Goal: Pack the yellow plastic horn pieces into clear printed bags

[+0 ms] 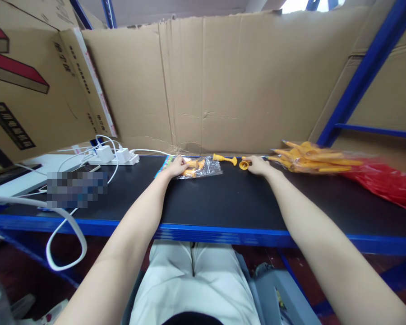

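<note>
A pixelated patch (pixel 77 189) blots out something on the black shelf (pixel 223 198). The red bag (pixel 389 185) runs off the right edge. Fingers of the right hand (pixel 259 165) hide part of the orange piece (pixel 244 164).

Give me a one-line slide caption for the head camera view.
Left hand rests on a clear bag of orange parts; right hand touches a loose orange part on the black shelf.

Clear bag (pixel 199 168) on shelf (pixel 223 198), loose darts (pixel 225 159) right of it, dart pile (pixel 313 159) farther right, power strip (pixel 117 156) left.
</note>
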Demonstrator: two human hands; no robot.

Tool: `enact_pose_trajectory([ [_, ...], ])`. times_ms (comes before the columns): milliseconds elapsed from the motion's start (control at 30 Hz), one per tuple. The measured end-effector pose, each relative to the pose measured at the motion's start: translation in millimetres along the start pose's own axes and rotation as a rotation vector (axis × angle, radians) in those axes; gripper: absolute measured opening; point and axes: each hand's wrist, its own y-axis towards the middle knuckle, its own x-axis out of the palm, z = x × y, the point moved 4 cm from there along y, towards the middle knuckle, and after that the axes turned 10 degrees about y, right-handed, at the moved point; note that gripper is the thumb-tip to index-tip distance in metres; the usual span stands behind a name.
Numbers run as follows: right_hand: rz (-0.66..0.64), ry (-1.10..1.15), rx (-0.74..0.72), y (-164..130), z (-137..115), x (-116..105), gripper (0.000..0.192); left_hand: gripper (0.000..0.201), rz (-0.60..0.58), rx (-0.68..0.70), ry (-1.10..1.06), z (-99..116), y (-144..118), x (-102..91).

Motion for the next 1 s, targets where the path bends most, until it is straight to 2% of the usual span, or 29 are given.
enact_pose_trajectory([
  [100, -0.071, -0.062, 0.025, -2, -3, 4, 0.041, 0.015, 0.001, 0.006, -0.002, 0, 0, 0.0],
  [233, -0.137, -0.170, 0.060, -9, -16, -3, 0.032, 0.015, -0.003, 0.022, -0.006, 3, -1, -0.2],
  [333, -0.169, -0.167, 0.049, -16, -27, -10, 0.029, 0.016, -0.030, 0.028, -0.012, 8, -4, -1.2],
  [567, -0.062, 0.046, -0.144, -26, -59, -24, 0.039, 0.014, -0.084, 0.100, -0.013, 28, -10, -1.2],
  [700, -0.200, 0.180, -0.314, -36, -82, -18, 0.042, 0.016, -0.118, 0.151, -0.023, 34, -10, 2.7],
  [800, -0.310, 0.166, -0.375, -42, -92, -10, 0.031, 0.020, -0.138, 0.171, -0.032, 35, -9, 4.8],
  [900, -0.324, 0.120, -0.406, -46, -98, -8, 0.017, 0.027, -0.142, 0.191, -0.021, 35, -9, 5.2],
  [1000, -0.296, 0.088, -0.386, -50, -102, -10, 0.017, 0.034, -0.157, 0.204, -0.010, 35, -8, 6.5],
])
